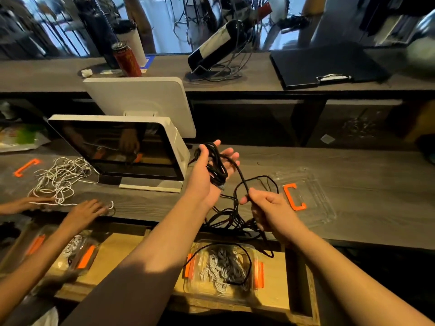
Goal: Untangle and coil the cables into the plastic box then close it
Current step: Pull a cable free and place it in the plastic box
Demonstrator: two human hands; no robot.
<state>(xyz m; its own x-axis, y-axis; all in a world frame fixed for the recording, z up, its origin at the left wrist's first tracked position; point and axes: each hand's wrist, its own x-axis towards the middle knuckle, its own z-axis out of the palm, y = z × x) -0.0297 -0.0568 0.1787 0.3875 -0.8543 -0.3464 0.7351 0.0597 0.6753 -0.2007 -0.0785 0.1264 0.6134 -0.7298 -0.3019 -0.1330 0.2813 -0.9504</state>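
Note:
My left hand (207,170) is raised above the counter, palm up, fingers fairly straight, with a black cable (217,167) looped in several turns around it. My right hand (268,207) pinches the loose run of that cable a little lower and to the right. The rest of the black cable lies tangled at the counter edge and hangs over it. A clear plastic box (221,267) with orange clips stands below on a wooden shelf, holding white and grey coiled cables. A clear lid (313,196) with an orange clip lies on the counter to the right.
A white point-of-sale screen (122,149) stands left of my hands. Another person's hands (84,211) work a tangled white cable (58,180) at the left. A second clear box (70,250) sits on the lower shelf. A bottle, a can and a clipboard are on the far ledge.

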